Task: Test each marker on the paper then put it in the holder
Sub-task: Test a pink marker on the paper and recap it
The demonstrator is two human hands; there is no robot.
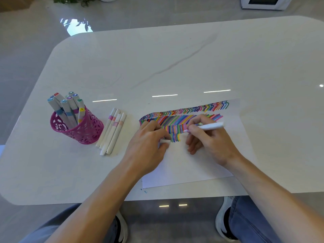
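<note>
The right hand (208, 137) fingers pinch a white marker (209, 127), tip on the paper (192, 169). The left hand (149, 142) fingers curl around a white cap (164, 141).

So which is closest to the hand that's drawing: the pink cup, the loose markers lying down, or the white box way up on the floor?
From the right hand:
1. Loose markers, lying left of the paper.
2. Pink cup, farther left, full of markers.
3. White box, on the floor beyond the table.
</note>
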